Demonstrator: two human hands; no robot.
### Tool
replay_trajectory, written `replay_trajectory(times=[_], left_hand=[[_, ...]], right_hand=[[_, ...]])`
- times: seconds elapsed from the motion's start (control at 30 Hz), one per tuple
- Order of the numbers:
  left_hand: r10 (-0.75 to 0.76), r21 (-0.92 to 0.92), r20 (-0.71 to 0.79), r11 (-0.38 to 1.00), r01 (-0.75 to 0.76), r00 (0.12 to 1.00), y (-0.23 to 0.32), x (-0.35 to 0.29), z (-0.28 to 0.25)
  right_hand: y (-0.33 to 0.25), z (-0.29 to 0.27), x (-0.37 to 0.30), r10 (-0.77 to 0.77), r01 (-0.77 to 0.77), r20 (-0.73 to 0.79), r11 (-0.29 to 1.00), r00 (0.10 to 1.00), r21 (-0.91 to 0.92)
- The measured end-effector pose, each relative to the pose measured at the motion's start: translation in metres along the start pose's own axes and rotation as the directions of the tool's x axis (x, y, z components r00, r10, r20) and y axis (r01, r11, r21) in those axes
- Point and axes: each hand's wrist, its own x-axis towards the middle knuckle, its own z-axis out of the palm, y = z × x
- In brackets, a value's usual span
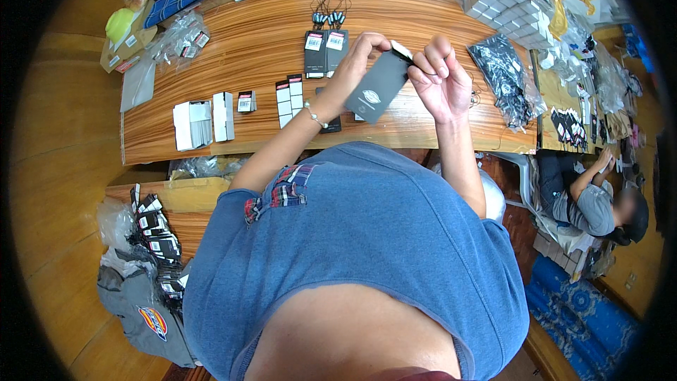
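While the left hand has its fingers closed on the upper left side of a grey tag, the right hand's fingers pinch together at the top corner, on what looks like a black cord, the tag tilted above the tabletop, probably to keep that corner reachable. There's a pale oval emblem on its face above tiny lettering; just beyond the left hand, stacked tags bearing barcode stickers sit beside looped cords, likely grouped for easy picking.
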Motion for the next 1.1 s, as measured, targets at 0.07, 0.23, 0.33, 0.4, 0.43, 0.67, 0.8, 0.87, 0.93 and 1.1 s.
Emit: replay_trajectory(times=[0.07,0.23,0.33,0.4,0.43,0.67,0.8,0.87,0.93,1.1], left_hand=[[-0.152,-0.227,0.008,0.962,0.15,0.988,-0.005,-0.006,0.01],[-0.131,-0.176,-0.092,0.978,0.113,0.987,0.018,-0.007,0.014],[-0.318,-0.107,0.046,0.941,0.321,0.947,0.031,-0.004,0.003],[-0.347,-0.072,-0.023,0.936,0.344,0.938,0.023,-0.006,0.003],[-0.386,-0.023,-0.031,0.922,0.386,0.922,0.02,-0.007,0.001],[0.137,0.013,-0.027,0.991,-0.136,0.99,0.045,0.028,-0.03],[0.063,-0.051,-0.069,0.996,-0.067,0.996,0.046,0.03,-0.038],[-0.036,-0.145,-0.068,0.989,0.026,0.997,0.047,0.029,-0.038],[-0.134,-0.215,-0.021,0.969,0.126,0.991,0.05,0.027,-0.039],[-0.311,-0.346,0.044,0.886,0.307,0.949,0.056,0.026,-0.036]], right_hand=[[0.001,-0.001,0.0,0.003,-0.003,0.01,1.0,1.0,-0.001],[0.0,-0.001,0.003,0.011,-0.011,-0.005,0.999,1.0,-0.034],[-0.001,-0.002,0.002,0.007,-0.008,-0.012,0.998,1.0,-0.069],[-0.001,-0.002,0.003,0.011,-0.012,-0.006,0.996,1.0,-0.09],[-0.002,-0.003,0.003,0.012,-0.012,-0.001,0.994,1.0,-0.108],[-0.014,0.002,0.004,-0.138,0.069,-0.147,0.914,0.979,-0.399],[-0.009,0.013,0.003,-0.222,0.059,-0.216,0.815,0.951,-0.577],[-0.006,0.019,0.004,-0.243,0.015,-0.215,0.695,0.946,-0.719],[-0.002,0.029,0.004,-0.266,-0.062,-0.217,0.491,0.939,-0.869],[0.008,0.038,0.005,-0.28,-0.109,-0.209,0.333,0.937,-0.937]])
